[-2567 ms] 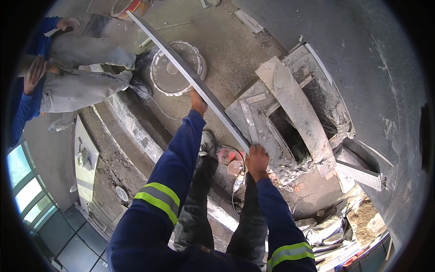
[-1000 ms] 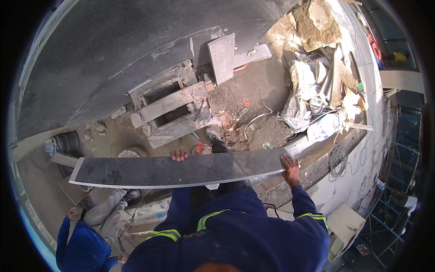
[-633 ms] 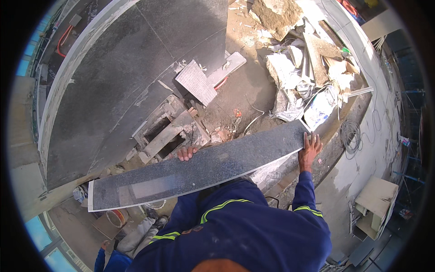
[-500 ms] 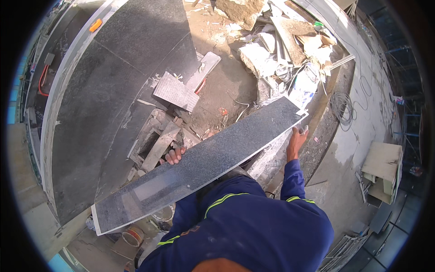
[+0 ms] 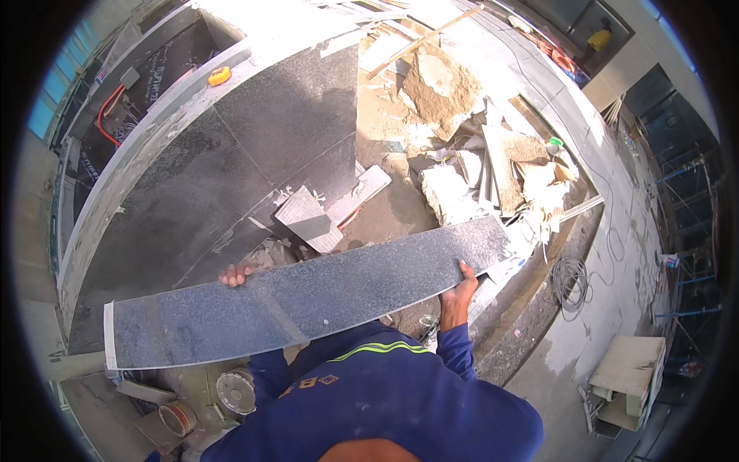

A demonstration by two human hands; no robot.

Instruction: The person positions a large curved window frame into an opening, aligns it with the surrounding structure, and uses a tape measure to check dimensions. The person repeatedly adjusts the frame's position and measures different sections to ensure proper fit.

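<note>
A long, dark grey speckled stone slab (image 5: 369, 273) with pale cut edges is held across the front of my body, its right end a little farther off than its left. The fingertips of my left hand (image 5: 235, 275) curl over its far edge, left of the middle; the rest of that hand is hidden beneath the slab. My right hand (image 5: 459, 291) grips the near edge close to the right end, thumb on top, fingers underneath. Beyond the slab lies a ribbed grey tile piece (image 5: 309, 219), partly on dark stone paving (image 5: 231, 154).
On the curved ledge at far left sits an orange tool (image 5: 219, 75). A rubble heap (image 5: 454, 173) and a large rock (image 5: 439, 85) lie beyond the slab. Coiled cable (image 5: 570, 286) and a pale box-like unit (image 5: 627, 381) stand right. Buckets (image 5: 236, 390) are at lower left.
The slab has swung to a more level angle and shifted left. Both hands went with it, the right coming nearer my body. The view has tilted, showing more of the far area.
</note>
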